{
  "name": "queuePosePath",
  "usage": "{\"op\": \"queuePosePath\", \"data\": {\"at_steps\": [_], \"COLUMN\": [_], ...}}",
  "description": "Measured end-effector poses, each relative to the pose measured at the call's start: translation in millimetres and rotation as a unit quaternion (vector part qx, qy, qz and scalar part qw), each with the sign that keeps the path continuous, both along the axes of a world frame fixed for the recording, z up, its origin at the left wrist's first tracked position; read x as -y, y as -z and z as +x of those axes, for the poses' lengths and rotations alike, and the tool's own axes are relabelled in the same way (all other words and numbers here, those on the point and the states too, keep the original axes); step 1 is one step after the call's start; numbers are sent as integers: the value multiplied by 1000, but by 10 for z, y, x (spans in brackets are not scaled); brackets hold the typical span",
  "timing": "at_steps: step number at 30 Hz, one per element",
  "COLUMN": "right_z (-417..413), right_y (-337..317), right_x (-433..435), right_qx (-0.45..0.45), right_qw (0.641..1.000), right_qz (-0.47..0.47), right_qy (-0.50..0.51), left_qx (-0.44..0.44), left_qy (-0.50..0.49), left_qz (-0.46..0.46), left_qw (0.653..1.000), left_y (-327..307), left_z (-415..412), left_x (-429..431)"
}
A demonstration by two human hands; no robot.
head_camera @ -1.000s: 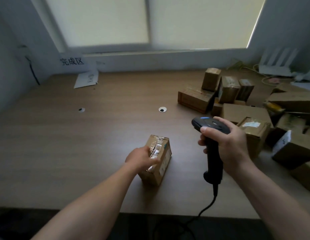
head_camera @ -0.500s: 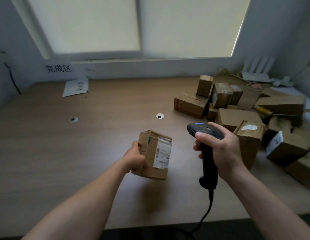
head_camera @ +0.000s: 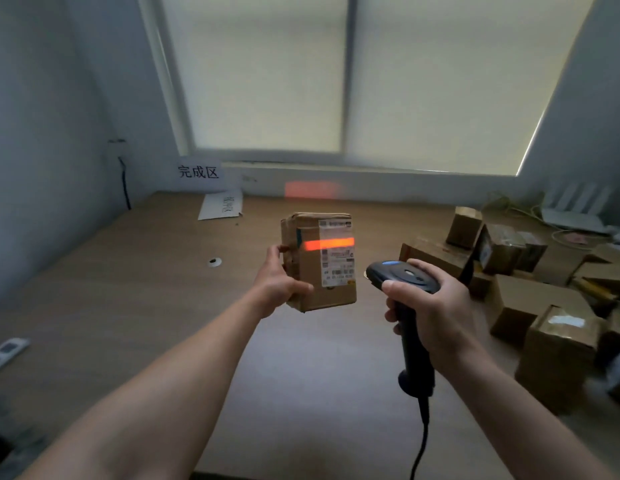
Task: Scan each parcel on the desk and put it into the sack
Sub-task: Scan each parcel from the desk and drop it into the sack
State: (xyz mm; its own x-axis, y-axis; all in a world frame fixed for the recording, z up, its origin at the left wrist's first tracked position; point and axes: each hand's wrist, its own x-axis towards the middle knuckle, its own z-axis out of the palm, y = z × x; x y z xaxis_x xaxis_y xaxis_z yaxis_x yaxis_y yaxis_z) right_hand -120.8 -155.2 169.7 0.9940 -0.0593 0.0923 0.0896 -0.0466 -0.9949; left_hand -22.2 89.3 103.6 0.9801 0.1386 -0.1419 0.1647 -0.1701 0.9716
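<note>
My left hand [head_camera: 279,284] grips a small cardboard parcel [head_camera: 319,261] by its left side and holds it upright above the wooden desk [head_camera: 128,306]. Its white shipping label faces me. A red scan line crosses the upper part of the label and the box front. My right hand [head_camera: 436,306] holds a black corded barcode scanner [head_camera: 403,277] by the handle, its head pointed at the parcel from the right. No sack is in view.
A pile of several cardboard parcels [head_camera: 530,289] fills the desk's right side. A paper sign [head_camera: 198,172] hangs on the back wall above a loose sheet [head_camera: 221,206]. A white router [head_camera: 575,209] sits far right. A remote [head_camera: 5,351] lies at the left edge.
My left hand has lifted the parcel off the desk and turned its label toward me. The scanner's red line has come on across the label. The camera has tilted upward.
</note>
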Motion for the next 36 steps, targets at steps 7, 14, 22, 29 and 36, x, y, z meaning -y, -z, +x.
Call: {"op": "queuePosePath", "data": {"at_steps": [7, 14, 22, 29, 36], "right_z": [-150, -354, -563, -716, -858], "right_y": [-170, -269, -294, -285, -289], "right_x": [-108, -47, 68, 137, 28], "right_qx": [25, 37, 34, 31, 32], "right_qw": [998, 994, 990, 986, 983], "right_qz": [3, 5, 29, 41, 40], "right_qy": [-58, -102, -132, -159, -174], "left_qx": [36, 56, 78, 88, 102], "left_qy": [-64, -97, -152, -196, -213], "left_qz": [4, -10, 12, 42, 51], "left_qw": [997, 994, 985, 976, 970], "left_y": [-302, -499, -570, -518, -608], "left_z": [-336, -731, -1082, -1323, -1709], "left_x": [-263, -281, -300, -410, -499]}}
